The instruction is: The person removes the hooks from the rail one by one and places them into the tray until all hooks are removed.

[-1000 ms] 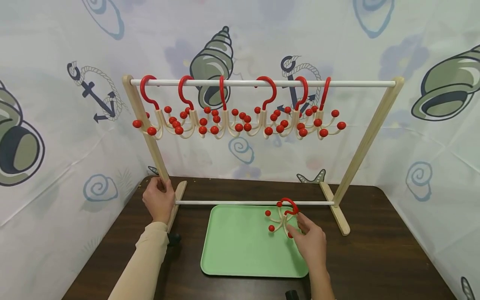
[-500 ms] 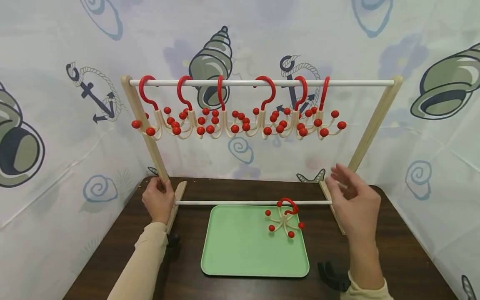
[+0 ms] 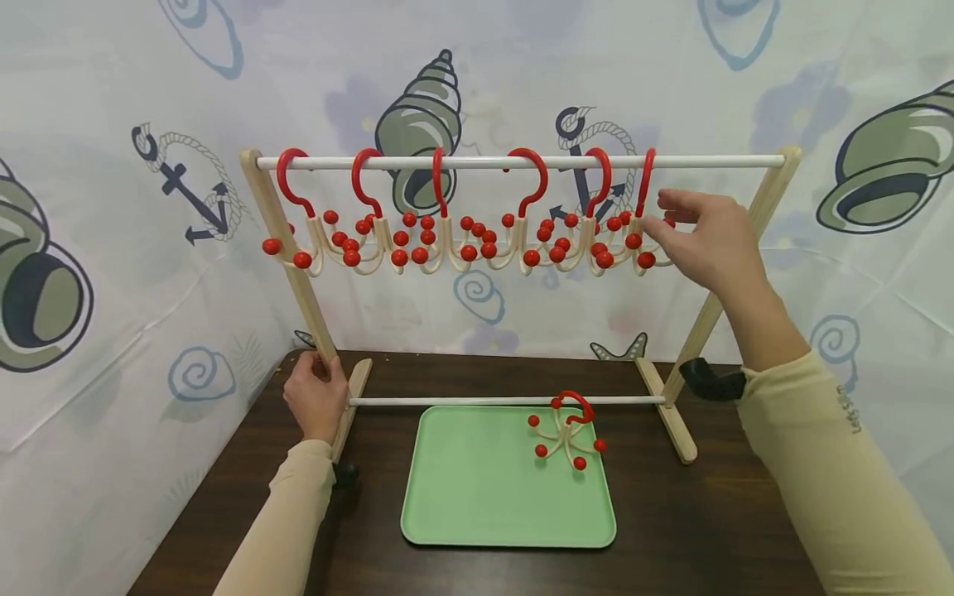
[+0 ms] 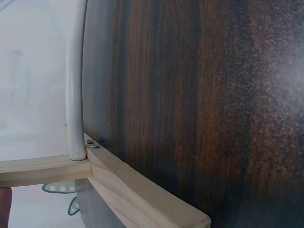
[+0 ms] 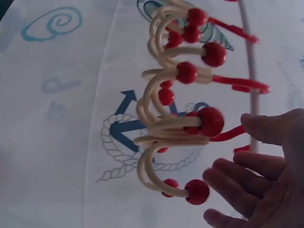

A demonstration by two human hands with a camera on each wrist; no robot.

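Note:
Several multi-arm hangers, with red hooks, cream arms and red ball tips, hang from the white upper rod [image 3: 715, 161] of a wooden rack. My left hand [image 3: 316, 399] grips the lower part of the rack's left post [image 3: 304, 310]; only a bit of finger [image 4: 4, 206] shows in the left wrist view. My right hand [image 3: 704, 240] is raised at the rightmost hanger [image 3: 646, 186], thumb and fingers spread apart. In the right wrist view that hand [image 5: 261, 175] reaches toward the red hook [image 5: 228, 134], with nothing held. Another such hanger [image 3: 568, 434] lies on the green tray.
The light green tray [image 3: 477, 505] lies on the dark wooden table [image 3: 715, 513], just in front of the rack's white lower rod [image 3: 462, 402]. The rack's right post [image 3: 696, 335] stands behind my right forearm. A patterned cloth [image 3: 484, 83] hangs behind.
My right hand has let go of the hanger on the tray and moved up and right to the rightmost hanging one. The left hand has stayed on the post.

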